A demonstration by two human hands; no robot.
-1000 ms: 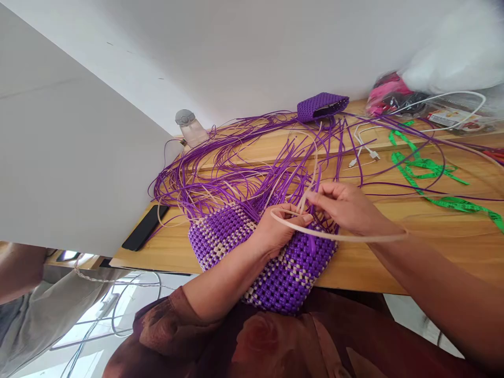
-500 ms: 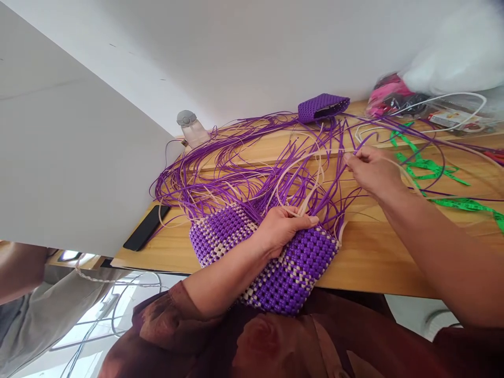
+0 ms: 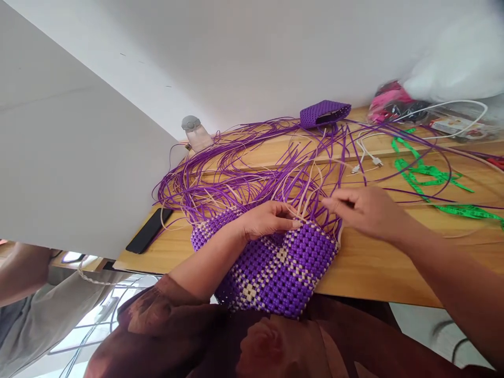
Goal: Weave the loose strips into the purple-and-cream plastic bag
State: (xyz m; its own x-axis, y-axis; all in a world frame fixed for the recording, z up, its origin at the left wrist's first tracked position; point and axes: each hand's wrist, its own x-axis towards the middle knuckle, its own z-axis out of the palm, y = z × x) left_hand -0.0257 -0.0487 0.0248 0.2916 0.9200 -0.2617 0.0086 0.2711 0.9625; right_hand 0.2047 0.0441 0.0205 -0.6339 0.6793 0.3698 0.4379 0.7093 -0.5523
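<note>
Basket (image 3: pixel 299 283), woven, purple and cream: overhanging front edge of table (image 3: pixel 374 268), wood surface visible rightward toward green tape (image 3: pixel 468 211); rim (image 3: pixel 317 227) pointing toward loose strands (image 3: pixel 271 184), long axis roughly left-right. Left hand (image 3: pixel 268 218): grasping rim. Right hand (image 3: pixel 366 210): half-curled near strands, hold cannot be told

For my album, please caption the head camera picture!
Left hand on purple-and-cream weaving, right hand by its loose strands.
</note>
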